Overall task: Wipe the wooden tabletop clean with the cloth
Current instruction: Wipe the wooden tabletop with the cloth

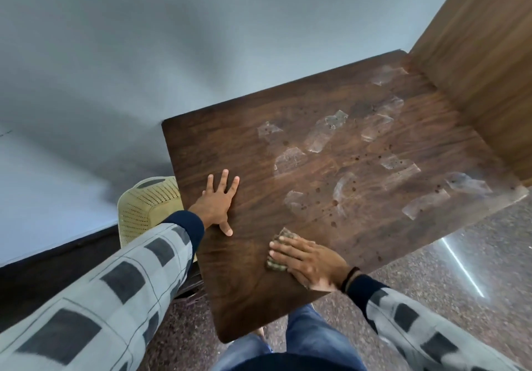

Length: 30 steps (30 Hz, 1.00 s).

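**Wiping under way at the near edge, stains ahead**

A dark brown wooden tabletop (253,290) stands against a pale grey wall (144,39), with a lighter wooden panel (475,68) rising at its far right corner and speckled stone floor (431,270) below. A cream perforated plastic basket (146,206) sits beside the left edge.

The left hand (218,201) rests flat by the left edge, fingers spread, apparently to brace the body. The right hand (308,258) lies near the near right edge, fingers straight and close together, pressing down a small folded brownish-green cloth (277,265).

The wiping looks early. Whitish dried patches (322,134) and small dark spots (334,223) cover the far and right half, just beyond the cloth. The next stroke likely calls for pushing the cloth toward those marks with firm, even pressure.

No brand, label or writing is legible.
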### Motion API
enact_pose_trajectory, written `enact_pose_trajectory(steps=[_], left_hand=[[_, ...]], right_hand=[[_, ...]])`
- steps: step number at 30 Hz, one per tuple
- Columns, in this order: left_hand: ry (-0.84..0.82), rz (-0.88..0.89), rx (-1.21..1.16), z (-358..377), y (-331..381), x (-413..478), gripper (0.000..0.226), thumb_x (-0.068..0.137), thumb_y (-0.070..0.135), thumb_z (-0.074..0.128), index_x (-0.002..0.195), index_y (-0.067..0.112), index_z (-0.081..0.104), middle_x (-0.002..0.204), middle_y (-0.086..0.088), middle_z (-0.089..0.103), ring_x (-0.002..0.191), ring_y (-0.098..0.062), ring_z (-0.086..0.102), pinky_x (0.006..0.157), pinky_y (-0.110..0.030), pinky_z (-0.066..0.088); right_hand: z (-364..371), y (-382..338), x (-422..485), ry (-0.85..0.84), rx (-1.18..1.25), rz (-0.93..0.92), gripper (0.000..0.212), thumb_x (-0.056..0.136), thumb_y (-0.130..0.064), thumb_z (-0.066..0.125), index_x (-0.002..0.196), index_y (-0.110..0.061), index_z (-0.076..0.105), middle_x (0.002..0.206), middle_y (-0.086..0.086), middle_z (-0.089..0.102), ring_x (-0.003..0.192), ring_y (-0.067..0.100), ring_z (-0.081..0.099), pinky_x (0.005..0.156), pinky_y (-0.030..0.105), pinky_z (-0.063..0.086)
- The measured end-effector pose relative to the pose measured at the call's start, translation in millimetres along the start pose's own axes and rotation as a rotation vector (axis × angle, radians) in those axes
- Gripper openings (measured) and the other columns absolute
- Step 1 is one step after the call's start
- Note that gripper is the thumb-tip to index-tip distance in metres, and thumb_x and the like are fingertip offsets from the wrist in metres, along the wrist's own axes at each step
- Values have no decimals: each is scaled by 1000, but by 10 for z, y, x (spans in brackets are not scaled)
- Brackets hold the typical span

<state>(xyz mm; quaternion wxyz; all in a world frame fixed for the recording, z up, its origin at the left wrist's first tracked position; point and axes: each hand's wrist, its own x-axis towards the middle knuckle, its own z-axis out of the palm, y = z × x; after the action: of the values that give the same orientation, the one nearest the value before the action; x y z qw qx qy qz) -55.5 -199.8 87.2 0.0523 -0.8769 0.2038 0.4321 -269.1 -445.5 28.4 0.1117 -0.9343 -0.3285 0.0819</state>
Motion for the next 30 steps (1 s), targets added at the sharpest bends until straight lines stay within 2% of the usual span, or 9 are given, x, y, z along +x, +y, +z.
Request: enact_pose_trajectory(steps=[5, 6, 11, 13, 18, 19, 24, 26, 30], left_hand=[[11, 6, -18, -7, 0, -25, 154, 60, 31, 95, 152, 28, -29, 150, -2, -49, 142, -42, -33, 118, -61, 8], [11, 2, -13, -5, 4, -34, 154, 60, 31, 95, 152, 28, -29, 150, -2, -49, 142, -42, -33, 118, -60, 9], [-3, -14, 4, -58, 27, -60, 154, 59, 34, 95, 152, 29, -28, 152, 0, -47, 143, -40, -33, 116, -61, 16], [-11, -28, 10, -60, 38, -56, 155, 59, 34, 95, 152, 29, -29, 151, 0, -48, 143, -40, -33, 116, -62, 15], [-24, -34, 9, -74, 58, -68, 154, 61, 32, 94, 152, 28, -30, 151, -1, -48, 142, -40, -35, 116, -63, 13], [-26, -38, 6, -76, 55, -66, 153, 61, 32, 94, 151, 28, -30, 151, 0, -48, 141, -40, -35, 116, -62, 12], [-30, -52, 16, -61, 51, -52, 154, 61, 34, 94, 150, 29, -32, 150, -1, -50, 141, -40, -36, 118, -60, 11], [-31, -55, 12, -61, 56, -54, 154, 61, 33, 94, 150, 30, -31, 149, 1, -50, 141, -39, -36, 117, -60, 12], [-29, -65, -6, -65, 56, -72, 154, 60, 31, 95, 151, 32, -30, 149, 3, -51, 141, -36, -38, 116, -61, 14]], right_hand=[[-152, 302, 635, 132, 118, 562, 55, 109, -32, 29, 161, -19, 18, 168, 1, 12, 156, 22, 4, 126, 40, 3], [-117, 230, 663, 140, 136, 596, 55, 108, -32, 29, 161, -20, 18, 168, 1, 13, 156, 21, 2, 126, 41, 3], [-38, 347, 312, 8, 65, 10, 54, 110, -32, 30, 161, -20, 21, 168, 1, 16, 156, 21, 5, 126, 38, 4], [-133, 673, 452, -22, 14, -92, 55, 108, -30, 31, 161, -18, 19, 168, 3, 15, 156, 21, 3, 126, 37, 2], [-278, 809, 1052, 114, 135, 458, 55, 108, -29, 31, 161, -16, 21, 168, 4, 16, 156, 22, 3, 125, 46, 13], [-247, 695, 1043, 107, 137, 458, 55, 108, -30, 30, 161, -16, 19, 168, 4, 15, 156, 22, 1, 126, 45, 10], [-187, 729, 776, 0, 63, 21, 55, 110, -31, 26, 162, -18, 14, 169, 3, 9, 156, 20, 3, 127, 39, 7], [-237, 941, 988, -6, 26, 58, 55, 109, -31, 22, 162, -17, 13, 169, 4, 9, 156, 21, 2, 126, 43, 10], [-368, 1017, 1462, 110, 136, 415, 56, 108, -29, 28, 160, -14, 19, 168, 4, 13, 156, 23, 6, 126, 45, 12]])
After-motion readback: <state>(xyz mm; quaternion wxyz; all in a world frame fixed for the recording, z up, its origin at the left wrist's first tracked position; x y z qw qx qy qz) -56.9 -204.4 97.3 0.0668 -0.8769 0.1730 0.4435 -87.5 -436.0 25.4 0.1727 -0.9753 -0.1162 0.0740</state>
